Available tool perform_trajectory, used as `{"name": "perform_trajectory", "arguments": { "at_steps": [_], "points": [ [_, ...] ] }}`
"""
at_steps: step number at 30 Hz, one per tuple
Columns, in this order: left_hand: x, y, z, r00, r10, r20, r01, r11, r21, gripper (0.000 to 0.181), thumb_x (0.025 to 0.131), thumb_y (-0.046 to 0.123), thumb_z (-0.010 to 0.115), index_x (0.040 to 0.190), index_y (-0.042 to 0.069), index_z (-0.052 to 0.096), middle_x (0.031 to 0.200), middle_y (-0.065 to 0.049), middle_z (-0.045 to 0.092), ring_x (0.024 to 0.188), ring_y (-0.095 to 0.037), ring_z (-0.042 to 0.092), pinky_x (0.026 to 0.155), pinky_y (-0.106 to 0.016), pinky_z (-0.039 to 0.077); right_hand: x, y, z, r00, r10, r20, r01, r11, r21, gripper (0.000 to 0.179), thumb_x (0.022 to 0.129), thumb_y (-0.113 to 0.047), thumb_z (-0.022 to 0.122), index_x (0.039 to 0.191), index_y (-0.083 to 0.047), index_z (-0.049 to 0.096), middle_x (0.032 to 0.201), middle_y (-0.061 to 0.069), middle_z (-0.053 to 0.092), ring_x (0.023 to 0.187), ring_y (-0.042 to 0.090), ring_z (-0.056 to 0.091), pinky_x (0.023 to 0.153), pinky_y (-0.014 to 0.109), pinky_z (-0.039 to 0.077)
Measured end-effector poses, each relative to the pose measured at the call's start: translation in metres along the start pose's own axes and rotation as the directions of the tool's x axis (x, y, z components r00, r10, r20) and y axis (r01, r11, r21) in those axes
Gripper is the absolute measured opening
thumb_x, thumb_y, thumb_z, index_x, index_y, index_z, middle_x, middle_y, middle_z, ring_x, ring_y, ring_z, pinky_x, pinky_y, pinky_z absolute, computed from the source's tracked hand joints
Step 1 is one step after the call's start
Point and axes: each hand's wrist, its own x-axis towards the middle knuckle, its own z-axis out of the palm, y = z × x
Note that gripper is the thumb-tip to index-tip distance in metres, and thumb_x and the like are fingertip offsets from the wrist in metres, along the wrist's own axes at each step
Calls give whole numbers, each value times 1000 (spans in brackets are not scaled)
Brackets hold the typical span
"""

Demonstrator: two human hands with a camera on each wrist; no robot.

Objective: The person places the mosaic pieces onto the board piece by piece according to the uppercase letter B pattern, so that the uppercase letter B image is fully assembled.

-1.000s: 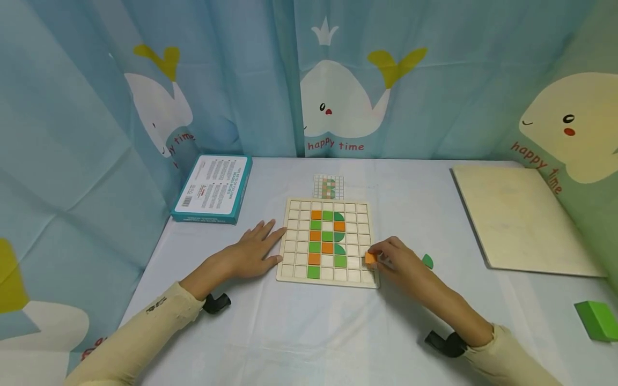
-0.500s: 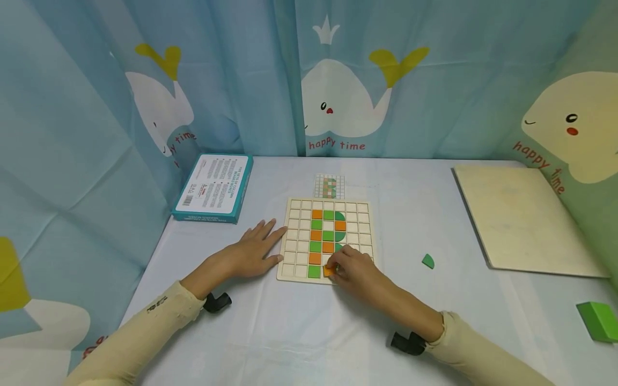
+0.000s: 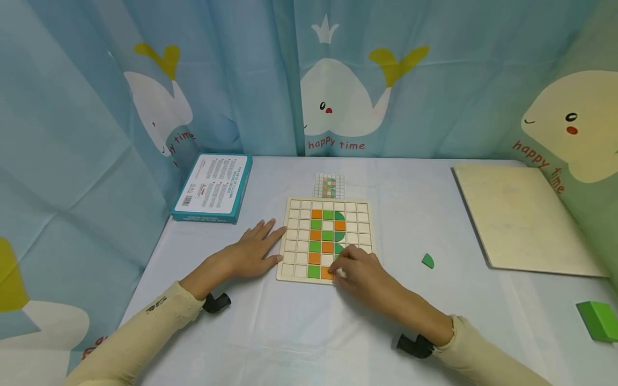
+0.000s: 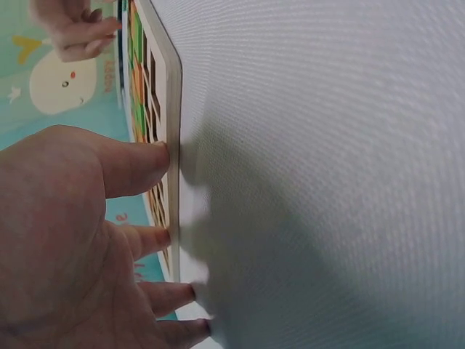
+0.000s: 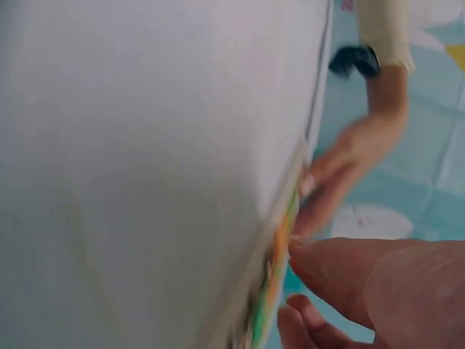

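Observation:
A wooden grid board [image 3: 294,241] lies on the table, with orange, green and darker green rounded tiles in its middle columns. My left hand [image 3: 253,253] is spread at the board's left side; in the left wrist view its thumb [image 4: 138,167] touches the board's edge. Over the lower right of the board is my right hand [image 3: 362,276]. Its fingertips are at the right side of an orange tile [image 3: 326,273], which lies flat in the bottom row. In the right wrist view the thumb [image 5: 327,269] and fingers stand apart. Some cells are hidden beneath this hand.
A small pattern card [image 3: 329,186] lies behind the board. One green quarter-round tile [image 3: 428,261] rests to the right. A teal box [image 3: 212,187] stands at the back left, a wooden panel [image 3: 523,220] and a green block [image 3: 597,320] at the right.
My right hand has carried the orange tile leftward from the board's right edge to the bottom row, and the tile now lies in a cell, released. My left hand has stayed put.

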Motion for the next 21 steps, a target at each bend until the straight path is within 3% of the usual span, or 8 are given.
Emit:
{"name": "perform_trajectory", "arguments": {
  "at_steps": [5, 8, 11, 16, 21],
  "points": [
    [-1, 1, 0, 1000, 1, 0, -1, 1000, 0, 73, 108, 45, 51, 170, 18, 23, 177, -19, 10, 163, -45, 6, 128, -66, 14, -13, 29, -39, 999, 53, 4, -52, 997, -56, 29, 91, -4, 82, 118, -7, 72, 115, 11, 64, 104, 28, 64, 88, 47, 51],
    [-2, 1, -1, 1000, -6, 5, 6, 1000, 5, 74, 108, 46, 51, 170, 18, 22, 177, -18, 10, 163, -44, 6, 128, -66, 14, -25, 54, -65, 992, 128, 3, -128, 988, -82, 35, 93, -1, 77, 126, -2, 66, 121, 20, 61, 107, 36, 63, 90, 53, 53],
    [-3, 2, -3, 1000, -7, 2, 7, 1000, 5, 73, 108, 45, 52, 170, 17, 23, 176, -19, 10, 162, -46, 6, 127, -67, 14, -39, 78, -84, 979, 198, 56, -193, 978, -80, 42, 94, -1, 75, 133, 1, 60, 126, 27, 57, 111, 44, 61, 89, 58, 53],
    [-3, 3, -3, 1000, -3, 2, 3, 1000, 1, 73, 108, 44, 52, 170, 18, 23, 176, -20, 10, 162, -46, 6, 127, -67, 14, -58, 110, -95, 956, 240, 167, -235, 971, -50, 43, 92, 1, 76, 133, 0, 61, 120, 25, 58, 102, 37, 64, 82, 50, 55],
    [-2, 2, -2, 1000, 1, -1, -1, 1000, 4, 73, 108, 45, 51, 170, 18, 23, 176, -19, 11, 162, -45, 7, 127, -67, 14, -65, 125, -89, 971, 212, 113, -210, 977, -30, 24, 93, 1, 75, 115, -1, 67, 105, 14, 62, 94, 27, 63, 77, 40, 55]
  ]
}}
